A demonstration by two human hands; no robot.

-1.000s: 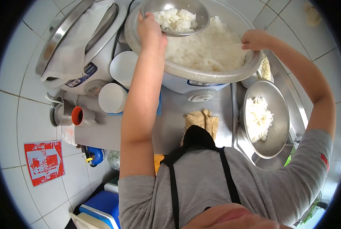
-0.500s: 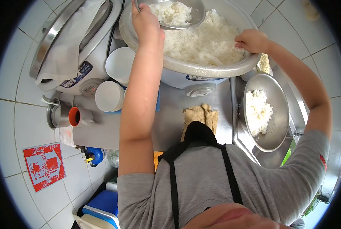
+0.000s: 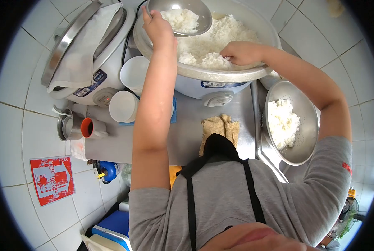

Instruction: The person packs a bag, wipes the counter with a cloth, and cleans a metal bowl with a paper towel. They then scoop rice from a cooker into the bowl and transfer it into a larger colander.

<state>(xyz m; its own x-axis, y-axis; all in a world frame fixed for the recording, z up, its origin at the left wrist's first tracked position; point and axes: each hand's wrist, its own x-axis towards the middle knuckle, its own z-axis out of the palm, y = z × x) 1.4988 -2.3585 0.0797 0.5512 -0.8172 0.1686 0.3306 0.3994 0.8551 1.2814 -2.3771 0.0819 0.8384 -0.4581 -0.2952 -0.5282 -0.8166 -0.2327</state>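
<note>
My left hand (image 3: 158,31) grips the rim of a metal bowl (image 3: 204,16), tilted over the left side of a large rice cooker (image 3: 270,31). Some cooked rice lies in the bowl. The cooker holds much white rice (image 3: 237,30). Inside its front rim, my right hand (image 3: 241,53) is closed low against the rice, beside a heaped clump (image 3: 215,61). What its fingers hold is hidden.
A metal colander (image 3: 306,125) with rice stands at the right. A second rice cooker (image 3: 76,79), white bowls (image 3: 124,106), a metal cup (image 3: 73,126) and an orange-lined mug (image 3: 96,127) are at the left. A tan cloth (image 3: 220,129) lies on the steel counter (image 3: 183,142).
My right hand has moved left and slightly down, from the cooker's right rim to the front middle of the rice. My left hand and the bowl have shifted slightly left.
</note>
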